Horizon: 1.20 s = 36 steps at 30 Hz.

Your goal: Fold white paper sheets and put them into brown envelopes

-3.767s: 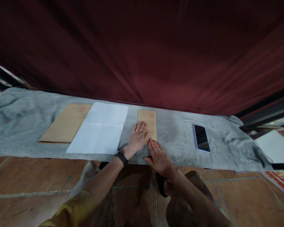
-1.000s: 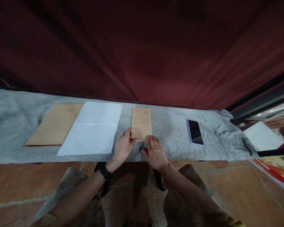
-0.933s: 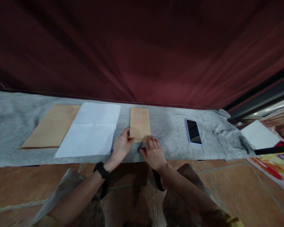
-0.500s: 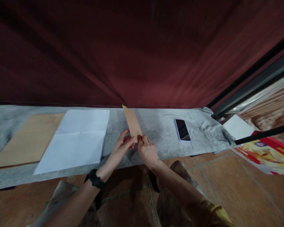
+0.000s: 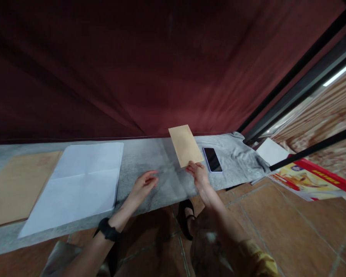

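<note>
A tan paper envelope is pinched at its near edge by my right hand, which holds it tilted above the grey cloth, just left of the phone. My left hand hovers over the cloth with nothing in it, thumb and fingers a little apart. Left of it lies a stack of white paper sheets with fold creases. Beyond that, partly under the sheets' edge, are larger brown envelopes. A dark-screened phone in a pale purple case lies on the cloth.
The grey cloth covers a long narrow surface against a dark red curtain. At the right stand black metal bars, with a red and yellow box and a white panel behind. Tiled floor lies below.
My left hand has let go of the envelope and moved left. My right hand has carried it right, toward the phone, turning its broad face into view. The camera view has shifted slightly.
</note>
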Motion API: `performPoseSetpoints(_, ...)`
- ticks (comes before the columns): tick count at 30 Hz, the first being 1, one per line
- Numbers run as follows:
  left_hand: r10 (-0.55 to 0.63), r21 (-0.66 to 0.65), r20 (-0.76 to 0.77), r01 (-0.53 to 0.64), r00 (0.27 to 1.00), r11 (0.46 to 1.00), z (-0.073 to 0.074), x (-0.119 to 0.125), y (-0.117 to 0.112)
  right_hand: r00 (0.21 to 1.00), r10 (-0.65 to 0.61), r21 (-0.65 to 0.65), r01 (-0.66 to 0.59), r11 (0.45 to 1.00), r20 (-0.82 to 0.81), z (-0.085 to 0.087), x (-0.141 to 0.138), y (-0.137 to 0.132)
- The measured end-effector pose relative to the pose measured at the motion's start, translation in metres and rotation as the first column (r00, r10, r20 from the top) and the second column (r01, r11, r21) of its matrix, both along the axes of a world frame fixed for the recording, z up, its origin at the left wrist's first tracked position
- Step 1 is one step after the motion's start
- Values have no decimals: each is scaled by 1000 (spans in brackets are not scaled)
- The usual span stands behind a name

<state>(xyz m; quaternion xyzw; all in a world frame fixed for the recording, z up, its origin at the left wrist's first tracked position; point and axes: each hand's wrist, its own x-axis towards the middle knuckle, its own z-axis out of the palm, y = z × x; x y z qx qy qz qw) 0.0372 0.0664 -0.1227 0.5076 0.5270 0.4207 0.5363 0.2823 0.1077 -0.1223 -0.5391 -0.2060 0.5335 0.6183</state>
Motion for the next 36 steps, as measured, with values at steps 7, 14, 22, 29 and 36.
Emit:
performPoseSetpoints(7,-3,23,-48,4,999,1000,-12,-9,3,997,-42,-50,39,998,-58,-19,12,-6)
performPoseSetpoints(14,-26,83,-137,38,990,996,-15,-14,2,1000,-1,-46,0,999,-13,-29,24,-17)
performPoseSetpoints(22,-13,149,-224,47,974,988,-7,-13,-5,997,64,-49,-62,997,31,-39,32,-27)
performPoseSetpoints(29,-8,177,-307,65,952,982,0,-17,-6,999,22,-68,-20,998,27,-44,42,-24)
performPoseSetpoints(36,-8,193,-334,77,942,978,1,-20,-8,999,-37,-59,37,998,-2,-49,49,-25)
